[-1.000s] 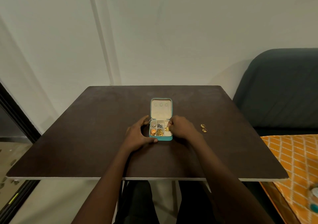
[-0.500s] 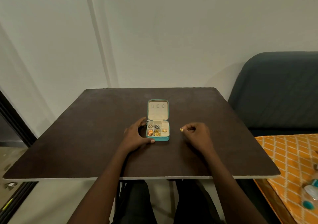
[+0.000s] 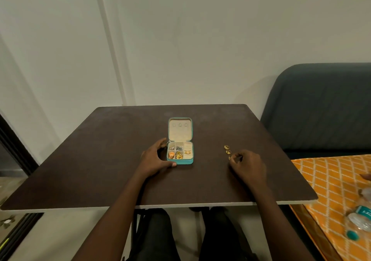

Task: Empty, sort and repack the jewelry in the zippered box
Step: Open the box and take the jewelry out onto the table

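A small teal zippered jewelry box (image 3: 190, 161) lies open on the dark table (image 3: 100, 160), its cream lid (image 3: 180, 129) folded back. Its compartments hold silver, orange and gold pieces, and one gold piece (image 3: 187, 152) lies in the right compartment. My left hand (image 3: 155, 157) cups the box's left side, thumb at its front corner. Two gold rings (image 3: 227, 149) lie on the table to the right of the box. Just below them my right hand (image 3: 248, 165) pinches a third gold ring (image 3: 230, 157) at its fingertips, against the table.
A dark grey sofa (image 3: 321, 110) stands to the right of the table. At the lower right, an orange patterned cloth (image 3: 329, 182) carries a plastic water bottle (image 3: 359, 218). A white wall rises behind the table. My legs show under the table's near edge.
My right hand took a gold ring out of the box and carried it right, down to the two rings on the table. My left hand stayed on the box.
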